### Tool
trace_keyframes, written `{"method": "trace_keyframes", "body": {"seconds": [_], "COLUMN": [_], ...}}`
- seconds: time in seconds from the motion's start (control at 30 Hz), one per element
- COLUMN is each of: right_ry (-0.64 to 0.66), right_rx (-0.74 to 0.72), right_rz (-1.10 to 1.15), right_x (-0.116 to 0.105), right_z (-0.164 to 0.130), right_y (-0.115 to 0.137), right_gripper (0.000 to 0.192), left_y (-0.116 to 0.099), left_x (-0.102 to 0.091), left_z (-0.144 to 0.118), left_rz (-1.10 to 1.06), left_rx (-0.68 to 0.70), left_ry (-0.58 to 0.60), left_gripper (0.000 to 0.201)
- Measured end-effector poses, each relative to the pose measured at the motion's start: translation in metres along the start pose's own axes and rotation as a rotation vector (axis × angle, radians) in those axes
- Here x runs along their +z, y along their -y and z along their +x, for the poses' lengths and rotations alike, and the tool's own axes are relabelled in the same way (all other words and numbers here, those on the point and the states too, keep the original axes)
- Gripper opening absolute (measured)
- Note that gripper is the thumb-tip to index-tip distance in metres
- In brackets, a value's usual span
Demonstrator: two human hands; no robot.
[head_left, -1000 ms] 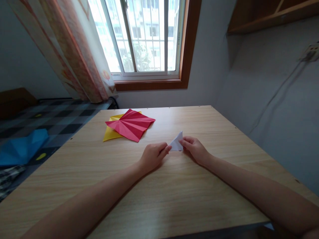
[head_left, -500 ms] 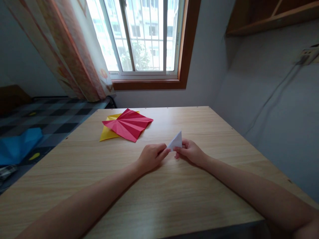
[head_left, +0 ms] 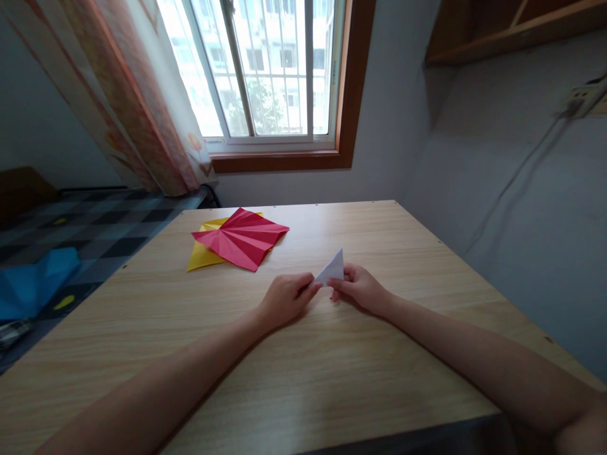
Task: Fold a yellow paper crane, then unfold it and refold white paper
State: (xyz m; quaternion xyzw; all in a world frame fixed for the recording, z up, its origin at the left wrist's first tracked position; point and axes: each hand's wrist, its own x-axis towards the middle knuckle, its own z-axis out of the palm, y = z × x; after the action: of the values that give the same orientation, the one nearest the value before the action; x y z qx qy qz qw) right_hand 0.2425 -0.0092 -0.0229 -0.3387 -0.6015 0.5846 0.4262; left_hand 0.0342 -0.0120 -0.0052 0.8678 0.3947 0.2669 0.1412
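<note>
A small white folded paper (head_left: 332,269), triangular with its tip pointing up, stands near the middle of the wooden table (head_left: 303,379). My left hand (head_left: 284,297) pinches its lower left corner with thumb and forefinger. My right hand (head_left: 361,289) grips its right side, fingers wrapped around the lower edge. Both forearms rest on the tabletop.
A red creased paper (head_left: 244,237) lies over a yellow paper (head_left: 203,253) at the table's far left. A bed with a checked cover (head_left: 95,227) and a blue folded item (head_left: 33,281) is at left. Behind the table are a window (head_left: 265,69) and a curtain (head_left: 137,101); a wall is at right.
My right hand slid left and closed around the white paper's right side, and the paper tilted more upright. The view shifted slightly.
</note>
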Motion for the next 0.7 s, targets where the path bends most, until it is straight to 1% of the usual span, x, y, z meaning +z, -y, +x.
{"method": "trace_keyframes", "body": {"seconds": [0.37, 0.7], "right_ry": [0.036, 0.053], "right_rx": [-0.001, 0.008], "right_rz": [-0.007, -0.002], "right_x": [-0.0036, -0.0028], "right_z": [0.0018, 0.0014], "right_y": [-0.0042, -0.0011], "right_gripper": [0.037, 0.036], "left_y": [-0.0011, -0.0007], "left_x": [-0.0003, -0.0006], "left_z": [0.0004, 0.0003], "left_rz": [0.016, -0.008], "left_rx": [0.0, -0.016], "left_ry": [-0.003, 0.016], "left_gripper": [0.037, 0.037]}}
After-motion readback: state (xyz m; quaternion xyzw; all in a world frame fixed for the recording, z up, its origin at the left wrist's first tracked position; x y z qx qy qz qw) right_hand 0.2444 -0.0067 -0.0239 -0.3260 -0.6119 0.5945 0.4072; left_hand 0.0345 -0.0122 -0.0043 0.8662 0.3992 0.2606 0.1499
